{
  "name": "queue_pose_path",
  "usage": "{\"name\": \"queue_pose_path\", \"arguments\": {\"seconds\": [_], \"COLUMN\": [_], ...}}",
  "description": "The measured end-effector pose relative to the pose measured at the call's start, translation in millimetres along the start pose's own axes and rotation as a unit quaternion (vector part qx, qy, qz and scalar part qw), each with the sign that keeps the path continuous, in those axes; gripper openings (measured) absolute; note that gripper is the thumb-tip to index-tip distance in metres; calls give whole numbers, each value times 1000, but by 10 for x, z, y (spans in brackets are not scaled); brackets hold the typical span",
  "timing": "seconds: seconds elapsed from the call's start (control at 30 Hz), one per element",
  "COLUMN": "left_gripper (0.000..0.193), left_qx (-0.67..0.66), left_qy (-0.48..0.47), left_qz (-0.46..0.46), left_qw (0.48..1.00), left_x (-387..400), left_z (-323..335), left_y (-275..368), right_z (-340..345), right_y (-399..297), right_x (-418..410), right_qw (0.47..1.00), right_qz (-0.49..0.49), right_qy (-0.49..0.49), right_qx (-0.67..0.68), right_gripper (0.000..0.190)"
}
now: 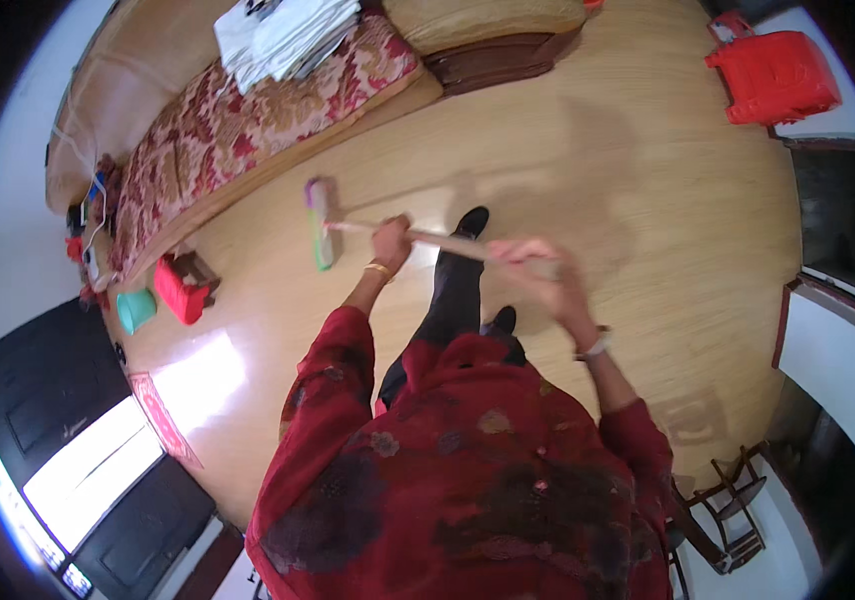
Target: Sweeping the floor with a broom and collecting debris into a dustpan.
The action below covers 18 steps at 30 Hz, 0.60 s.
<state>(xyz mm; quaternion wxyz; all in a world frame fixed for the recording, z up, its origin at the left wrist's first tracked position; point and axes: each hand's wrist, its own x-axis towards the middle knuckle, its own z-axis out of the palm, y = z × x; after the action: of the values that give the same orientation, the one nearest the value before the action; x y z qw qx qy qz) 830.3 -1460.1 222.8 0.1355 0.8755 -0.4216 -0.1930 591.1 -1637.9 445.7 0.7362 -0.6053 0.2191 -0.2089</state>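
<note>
A long-handled broom or mop stretches across the view in both my hands. My left hand (394,244) is closed around the lower part of its pale handle (451,244), nearer the head. Farther up, by the handle's top end, my right hand (559,285) grips it, blurred by motion. The long narrow head (320,225), purple at one end and green at the other, is low over the wooden floor (667,247); whether it touches the boards I cannot tell. My black shoes (472,222) stand below the handle.
A sofa with a floral cover (270,127) runs along the upper left, with folded white cloth (285,37) on it. Left of me are a red stool (181,291), a green bin (136,310) and a doormat (161,420) by the open door. A red chair (780,77) stands upper right, wooden chairs (727,517) lower right.
</note>
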Motion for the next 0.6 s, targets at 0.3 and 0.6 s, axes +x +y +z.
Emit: {"name": "queue_pose_path", "arguments": {"seconds": [0.3,0.6], "left_gripper": [9,14], "left_qx": [-56,-197], "left_qy": [25,-132], "left_qz": [58,243], "left_qw": [996,941], "left_x": [1470,2229], "left_z": [45,283], "left_y": [156,3251], "right_z": [-297,-1530], "right_y": [-215,-1819], "right_x": [1397,743], "right_qw": [991,892], "right_qz": [85,97], "right_qy": [85,392], "right_qx": [64,-202], "right_gripper": [12,15]}}
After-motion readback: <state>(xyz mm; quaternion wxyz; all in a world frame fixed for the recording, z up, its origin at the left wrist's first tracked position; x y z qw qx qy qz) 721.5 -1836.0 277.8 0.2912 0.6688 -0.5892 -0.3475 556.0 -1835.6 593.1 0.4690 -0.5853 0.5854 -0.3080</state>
